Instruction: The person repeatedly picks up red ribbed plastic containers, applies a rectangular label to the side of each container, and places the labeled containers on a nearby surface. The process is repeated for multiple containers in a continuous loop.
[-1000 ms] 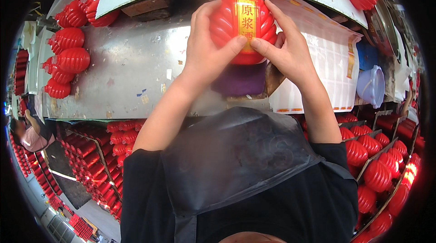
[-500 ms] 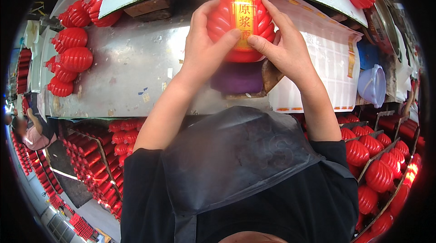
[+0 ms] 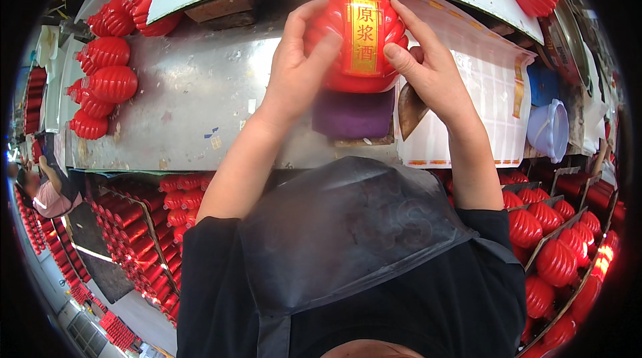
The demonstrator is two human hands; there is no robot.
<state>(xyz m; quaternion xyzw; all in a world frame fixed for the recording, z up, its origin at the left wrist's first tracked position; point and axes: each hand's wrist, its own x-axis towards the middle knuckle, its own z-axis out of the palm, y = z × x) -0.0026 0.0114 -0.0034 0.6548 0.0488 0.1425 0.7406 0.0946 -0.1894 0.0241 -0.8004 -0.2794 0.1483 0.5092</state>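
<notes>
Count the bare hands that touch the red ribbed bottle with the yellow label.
2: left hand on the left side of the red ribbed bottle, right hand on the right.

Place: bottling workshop
Evidence: steel bench (image 3: 187, 110), crates (image 3: 555, 251) packed with red bottles (image 3: 110, 83), label sheets (image 3: 488, 90), worker's dark apron (image 3: 348, 231)

Red ribbed bottles (image 3: 100, 83) on the metal table (image 3: 194, 110), purple cloth (image 3: 353, 114), blue plastic cups (image 3: 550, 129).
</notes>
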